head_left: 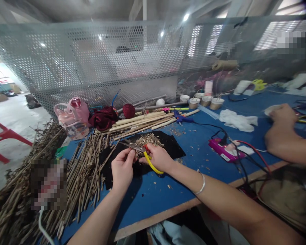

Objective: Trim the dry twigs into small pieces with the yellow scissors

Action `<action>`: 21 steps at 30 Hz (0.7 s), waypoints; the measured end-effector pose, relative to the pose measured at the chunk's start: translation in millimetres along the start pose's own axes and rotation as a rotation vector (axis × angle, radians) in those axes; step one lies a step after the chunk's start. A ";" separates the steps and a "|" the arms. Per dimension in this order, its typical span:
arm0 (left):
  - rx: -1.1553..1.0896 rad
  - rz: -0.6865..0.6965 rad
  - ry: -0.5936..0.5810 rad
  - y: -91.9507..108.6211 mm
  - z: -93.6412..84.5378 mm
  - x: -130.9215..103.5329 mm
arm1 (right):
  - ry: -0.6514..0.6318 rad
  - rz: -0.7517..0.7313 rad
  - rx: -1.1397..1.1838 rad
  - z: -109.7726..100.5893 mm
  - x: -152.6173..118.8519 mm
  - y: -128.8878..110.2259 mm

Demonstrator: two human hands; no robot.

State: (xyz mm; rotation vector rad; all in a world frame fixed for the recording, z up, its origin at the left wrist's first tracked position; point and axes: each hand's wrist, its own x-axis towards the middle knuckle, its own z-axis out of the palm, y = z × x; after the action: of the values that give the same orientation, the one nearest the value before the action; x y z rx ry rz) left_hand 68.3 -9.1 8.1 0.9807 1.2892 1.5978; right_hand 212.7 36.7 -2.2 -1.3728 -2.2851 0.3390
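Observation:
Yellow-handled scissors (151, 164) are gripped in my right hand (159, 157), blades pointing left over a black cloth (173, 145). My left hand (122, 169) is closed in a pinch just below the blades. What sits between its fingertips is too small to make out. Behind both hands, a heap of small dry plant cuttings (150, 139) lies on the cloth. To the left of my left hand, thin dry stalks (81, 173) are spread along the table in a thick bundle.
Pale peeled sticks (140, 123), a blue glue gun (181, 117) and a pink bottle (75, 119) lie toward the back of the blue table (165, 195). At right are a purple power strip (225, 150) with cables, white gloves (237, 119) and a co-worker's arm (283, 136).

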 end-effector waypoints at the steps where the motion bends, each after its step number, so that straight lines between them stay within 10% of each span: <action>1: -0.012 -0.007 0.001 -0.4 0.0 0.6 | 0.001 0.001 -0.006 -0.6 0.3 -0.4; 21: -0.141 -0.013 -0.089 -1.6 1.5 -1.8 | 0.004 -0.044 0.041 -4.1 -2.1 -5.6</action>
State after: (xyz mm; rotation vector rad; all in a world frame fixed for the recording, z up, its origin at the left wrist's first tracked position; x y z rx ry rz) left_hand 70.5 -10.1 6.7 0.9432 1.1051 1.5938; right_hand 211.3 32.1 3.2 -1.2994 -2.2889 0.3668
